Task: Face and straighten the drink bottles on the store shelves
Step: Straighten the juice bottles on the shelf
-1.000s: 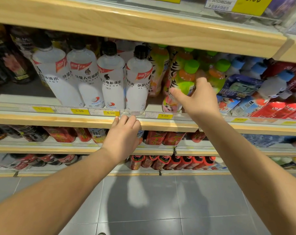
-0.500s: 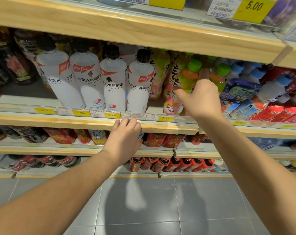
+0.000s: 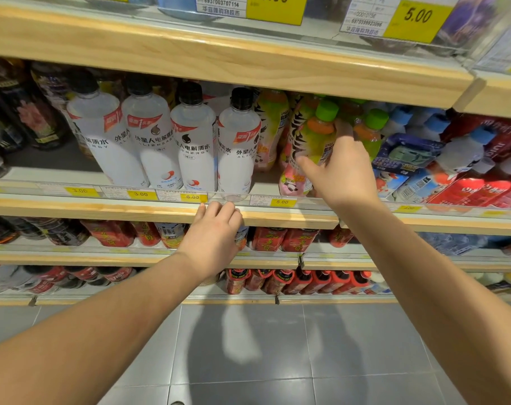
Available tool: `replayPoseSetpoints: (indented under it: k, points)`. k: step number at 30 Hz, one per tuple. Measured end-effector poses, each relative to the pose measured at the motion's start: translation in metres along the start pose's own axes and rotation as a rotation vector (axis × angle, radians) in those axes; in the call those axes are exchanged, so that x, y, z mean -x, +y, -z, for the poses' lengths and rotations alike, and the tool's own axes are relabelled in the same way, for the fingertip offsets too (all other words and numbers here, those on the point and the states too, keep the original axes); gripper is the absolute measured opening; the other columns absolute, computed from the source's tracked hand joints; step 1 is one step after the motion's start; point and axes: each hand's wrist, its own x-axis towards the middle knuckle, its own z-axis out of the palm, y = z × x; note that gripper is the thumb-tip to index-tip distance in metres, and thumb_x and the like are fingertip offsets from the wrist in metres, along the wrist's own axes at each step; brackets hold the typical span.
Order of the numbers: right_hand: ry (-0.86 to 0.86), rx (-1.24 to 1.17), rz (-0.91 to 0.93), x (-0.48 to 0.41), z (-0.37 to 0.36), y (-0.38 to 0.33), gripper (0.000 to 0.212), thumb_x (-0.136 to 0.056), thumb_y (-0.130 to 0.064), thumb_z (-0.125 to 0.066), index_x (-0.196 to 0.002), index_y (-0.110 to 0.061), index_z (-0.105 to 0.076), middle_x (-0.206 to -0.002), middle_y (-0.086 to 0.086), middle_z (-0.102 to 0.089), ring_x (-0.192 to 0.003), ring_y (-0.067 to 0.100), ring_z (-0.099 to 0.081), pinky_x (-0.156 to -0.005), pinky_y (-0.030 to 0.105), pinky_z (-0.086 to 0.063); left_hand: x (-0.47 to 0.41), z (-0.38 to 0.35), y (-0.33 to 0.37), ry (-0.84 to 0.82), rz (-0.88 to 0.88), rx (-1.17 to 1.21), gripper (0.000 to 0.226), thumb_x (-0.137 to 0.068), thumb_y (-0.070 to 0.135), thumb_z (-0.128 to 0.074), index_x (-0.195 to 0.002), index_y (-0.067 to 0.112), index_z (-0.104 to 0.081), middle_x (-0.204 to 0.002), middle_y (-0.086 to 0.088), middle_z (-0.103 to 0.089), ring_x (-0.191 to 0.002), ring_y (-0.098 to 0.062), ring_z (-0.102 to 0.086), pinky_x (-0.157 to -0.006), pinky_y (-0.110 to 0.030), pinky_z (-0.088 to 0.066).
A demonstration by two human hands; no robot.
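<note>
White bottles (image 3: 196, 147) number four; right hand (image 3: 343, 173) grips one green-capped bottle (image 3: 318, 133).

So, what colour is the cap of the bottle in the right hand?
Bright green bottle cap; head view.

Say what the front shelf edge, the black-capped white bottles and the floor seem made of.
Shelf edge: pale wood or wood-look veneer, matte, with visible grain streaks. White bottles: probably clear plastic, glossy; see-through shoulders over a cloudy drink, printed wrap labels. Floor: grey tile, likely ceramic, semi-gloss; grout lines and soft reflections of light.
</note>
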Motion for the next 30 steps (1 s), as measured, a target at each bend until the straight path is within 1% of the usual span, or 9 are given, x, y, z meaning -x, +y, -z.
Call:
replayPoseSetpoints:
  k: [2,4,8,11,16,20,24,28,30]
  points:
    - [0.004,0.024,0.010,0.007,0.003,0.002,0.043,-0.092,-0.047,-0.071,-0.106,-0.015,-0.047,-0.095,0.000,-0.041,-0.083,0.023,-0.049,-0.069,0.035,-0.039,0.000,0.002,-0.001,-0.019,-0.003,0.006,0.040,-0.087,0.017,-0.051,-0.126,0.012,-0.048,-0.126,-0.004,-0.045,-0.117,-0.028,-0.038,-0.110,-0.045,-0.031]
    - [0.014,0.042,0.058,0.017,0.007,0.004,0.046,-0.092,-0.045,-0.071,-0.118,-0.018,-0.044,-0.106,0.000,-0.042,-0.084,0.023,-0.056,-0.068,0.036,-0.043,-0.001,0.007,-0.003,-0.051,0.008,0.036,0.042,-0.087,0.019,-0.051,-0.128,0.014,-0.048,-0.129,-0.002,-0.044,-0.121,-0.026,-0.037,-0.111,-0.045,-0.032]
    - [-0.060,-0.012,0.183,0.045,0.014,0.007,0.066,-0.094,-0.043,-0.067,-0.150,-0.024,-0.038,-0.136,-0.002,-0.045,-0.097,0.015,-0.058,-0.078,0.038,-0.052,0.000,0.021,-0.004,-0.152,0.024,0.043,0.058,-0.089,0.032,-0.054,-0.142,0.016,-0.039,-0.141,-0.003,-0.038,-0.130,-0.024,-0.034,-0.110,-0.044,-0.036]
    - [-0.162,-0.002,0.265,0.071,0.013,0.003,0.056,-0.095,-0.039,-0.066,-0.147,-0.032,-0.047,-0.136,-0.005,-0.048,-0.114,0.015,-0.055,-0.091,0.040,-0.051,0.007,0.031,-0.004,-0.240,0.022,-0.033,0.069,-0.091,0.037,-0.055,-0.150,0.015,-0.027,-0.153,-0.004,-0.028,-0.139,-0.026,-0.028,-0.112,-0.047,-0.033]
    - [-0.419,0.123,0.257,0.091,0.000,-0.010,0.056,-0.093,-0.045,-0.067,-0.144,-0.035,-0.049,-0.141,-0.006,-0.048,-0.132,0.017,-0.043,-0.104,0.036,-0.040,0.032,0.046,-0.007,-0.222,0.140,0.006,0.058,-0.091,0.043,-0.054,-0.141,0.018,-0.039,-0.143,-0.007,-0.038,-0.130,-0.028,-0.038,-0.104,-0.042,-0.040]
    - [-0.521,0.125,0.284,0.103,-0.013,-0.022,0.049,-0.092,-0.043,-0.067,-0.139,-0.036,-0.054,-0.135,-0.007,-0.048,-0.127,0.017,-0.046,-0.099,0.033,-0.043,0.069,0.053,-0.015,-0.207,0.201,0.030,0.059,-0.089,0.047,-0.057,-0.140,0.022,-0.040,-0.143,-0.004,-0.038,-0.130,-0.027,-0.038,-0.102,-0.042,-0.042]
    - [-0.591,0.104,0.342,0.117,-0.027,-0.046,0.051,-0.091,-0.046,-0.067,-0.139,-0.036,-0.053,-0.136,-0.007,-0.047,-0.122,0.016,-0.047,-0.091,0.029,-0.038,0.107,0.057,-0.030,-0.210,0.272,0.039,0.062,-0.088,0.049,-0.057,-0.143,0.026,-0.040,-0.146,-0.003,-0.036,-0.132,-0.026,-0.037,-0.105,-0.044,-0.043]
    - [-0.663,0.089,0.387,0.131,-0.037,-0.076,0.057,-0.091,-0.049,-0.066,-0.144,-0.036,-0.049,-0.141,-0.006,-0.044,-0.128,0.019,-0.046,-0.102,0.035,-0.043,0.142,0.063,-0.048,-0.186,0.354,0.086,0.062,-0.088,0.050,-0.058,-0.142,0.027,-0.041,-0.146,-0.002,-0.036,-0.131,-0.025,-0.038,-0.106,-0.044,-0.043]
    - [-0.677,0.080,0.409,0.139,-0.040,-0.091,0.057,-0.090,-0.048,-0.066,-0.144,-0.036,-0.049,-0.139,-0.004,-0.045,-0.128,0.020,-0.047,-0.103,0.037,-0.044,0.157,0.066,-0.058,-0.178,0.384,0.090,0.061,-0.088,0.050,-0.058,-0.142,0.026,-0.042,-0.146,-0.002,-0.037,-0.131,-0.025,-0.039,-0.105,-0.044,-0.044]
